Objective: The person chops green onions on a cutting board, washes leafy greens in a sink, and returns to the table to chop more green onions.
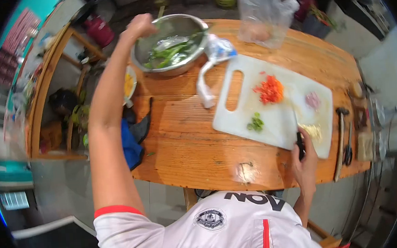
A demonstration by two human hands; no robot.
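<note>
My left hand (142,26) is at the left rim of a metal bowl (175,70), its fingers curled and slightly blurred. A thin green stalk (161,12) sticks up from its fingertips. Inside the bowl lie green vegetables (172,55) and some clear plastic. My right hand (305,158) grips the black handle of a knife (300,145), the blade resting over the white cutting board (236,123). On that board are separate heaps of chopped red and orange pieces (269,90), green slices (256,122), pinkish chopped bits (312,100) and pale minced bits (312,132).
A twisted white plastic bag (207,79) lies between bowl and board. A clear plastic bag (265,23) stands at the table's back edge. Scissors (348,147) and a hammer (340,136) lie on the right. A blue and black cloth item (132,143) hangs at the left edge.
</note>
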